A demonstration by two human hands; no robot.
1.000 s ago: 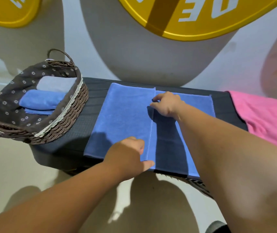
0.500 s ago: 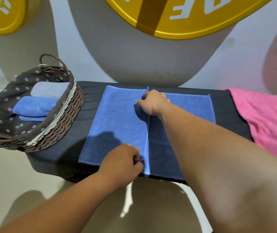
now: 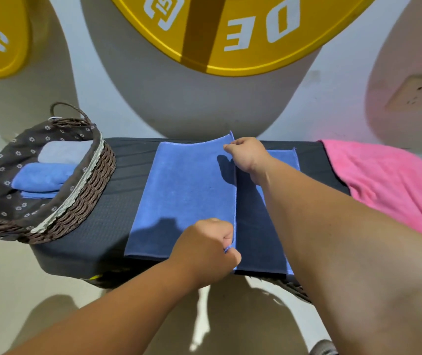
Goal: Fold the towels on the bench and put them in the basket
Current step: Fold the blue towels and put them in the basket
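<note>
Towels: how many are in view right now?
4. A large blue cloth towel lies partly folded on the black bench; a pink towel drapes the bench's right end; a folded grey towel and a folded blue towel sit in the woven basket. Others may hide beneath.

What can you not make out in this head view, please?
Head view:
- blue towel: its right part is covered by the right arm.
- basket: its left side is cut off by the left edge of the picture.
- pink towel: its right end is cut off by the right edge, and its surface is blurred.
</note>
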